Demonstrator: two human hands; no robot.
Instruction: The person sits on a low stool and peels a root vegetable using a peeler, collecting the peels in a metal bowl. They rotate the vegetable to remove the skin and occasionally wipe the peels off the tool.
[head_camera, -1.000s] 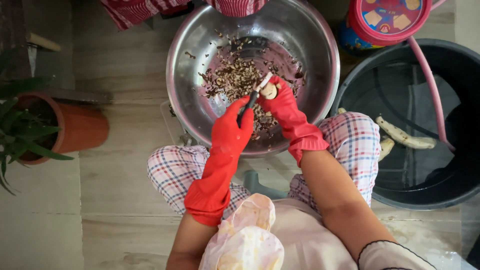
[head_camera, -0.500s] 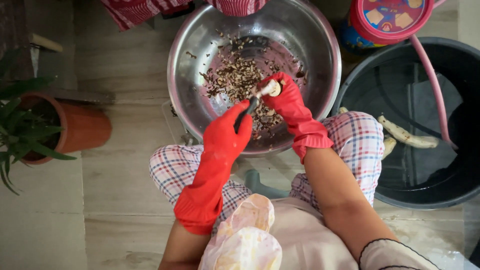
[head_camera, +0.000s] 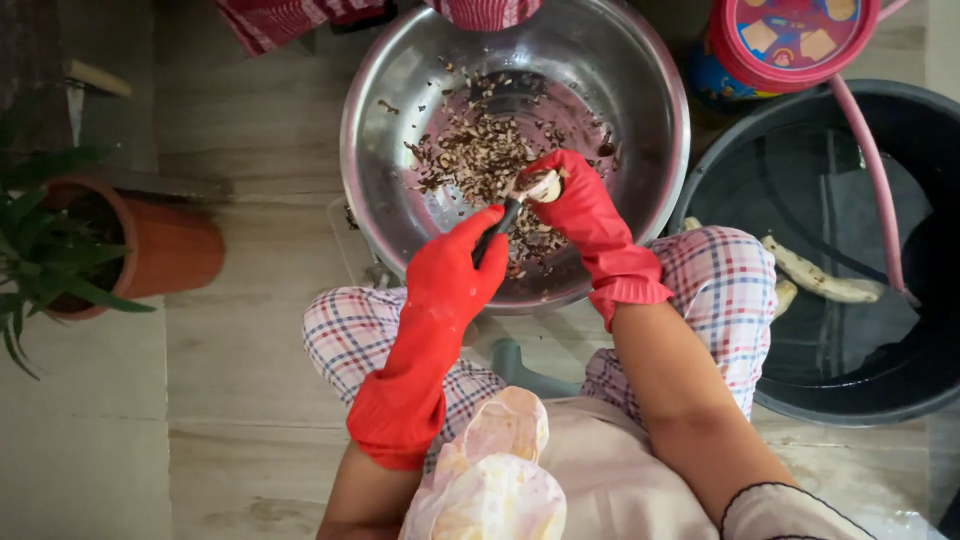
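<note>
Floor (head_camera: 250, 400): pale wood-look tiles or planks, beige-grey grain, seams running across the view. Light even and soft, no hard shadows.

Left edge: terracotta pot (head_camera: 165, 250) lying tilted toward the camera, green spiky plant (head_camera: 45, 250) growing out of it. Above it a dark strip and a light wooden stick (head_camera: 95, 78), partly cut off.

Top edge: red-and-white striped cloth (head_camera: 290, 18).

Right: large black tub (head_camera: 720, 180) holding water; pink hose (head_camera: 868, 170) runs into it. Just behind it, a colourful round container with red lid (head_camera: 790, 40).
</note>
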